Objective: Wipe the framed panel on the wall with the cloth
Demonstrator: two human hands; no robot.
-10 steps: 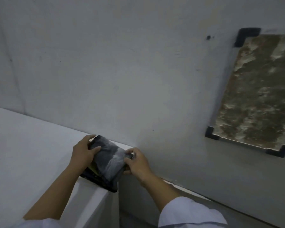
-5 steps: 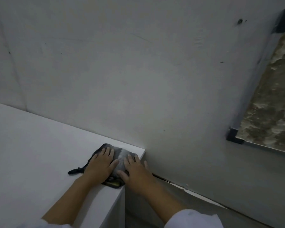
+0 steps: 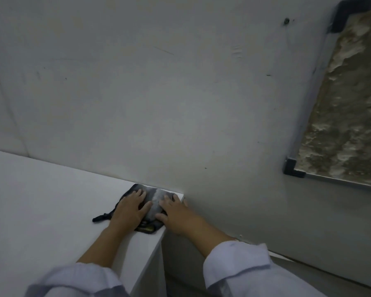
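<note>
Since a second ago the cloth [image 3: 153, 203] has come down from between the raised hands and now lies flat on the corner of the white table [image 3: 41, 202], low in the middle of the frame, hard against the wall [image 3: 159, 93]. The left hand [image 3: 130, 207] and the right hand [image 3: 176, 213] both rest on top of it, palms down, fingers [image 3: 140, 195] spread and flat, pressing rather than gripping anything. The cloth is dark grey with a paler band across its middle, and a dark knotted cord [image 3: 101, 217] trails out of it to the left across the tabletop. Pale sleeves [image 3: 234, 266] fill the bottom edge of the frame. The table is bare white and ends in a square corner just under the right hand. The wall is a dull off-white, scuffed with small marks and a dark spot toward the upper right. The framed panel [image 3: 347, 116] hangs at the right edge of the frame, well apart from the hands; its surface is mottled brown and cream, with black corner pieces [image 3: 291, 170] and a thin metal edge.
</note>
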